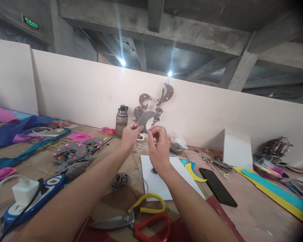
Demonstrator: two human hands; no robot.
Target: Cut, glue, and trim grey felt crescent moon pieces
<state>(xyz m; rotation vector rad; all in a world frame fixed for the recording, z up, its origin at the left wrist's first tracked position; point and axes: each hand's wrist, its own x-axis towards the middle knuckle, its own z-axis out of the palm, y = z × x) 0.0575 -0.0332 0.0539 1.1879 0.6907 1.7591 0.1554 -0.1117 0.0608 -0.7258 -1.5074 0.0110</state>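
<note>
Both my arms reach forward and lift a grey hanging ornament of crescent-shaped pieces with pink dots, strung together, in front of the white partition. My left hand pinches the lowest grey crescent at its left edge. My right hand is closed in a pinch just to the right of that crescent, apparently on a thin thread that I cannot make out. Below the hands lies a white sheet on the wooden table.
On the table: large scissors with yellow and red handles near me, a black phone, a grey bottle, a pile of grey crescents, a coil of twine, a power strip with charger, coloured foam strips and fabric.
</note>
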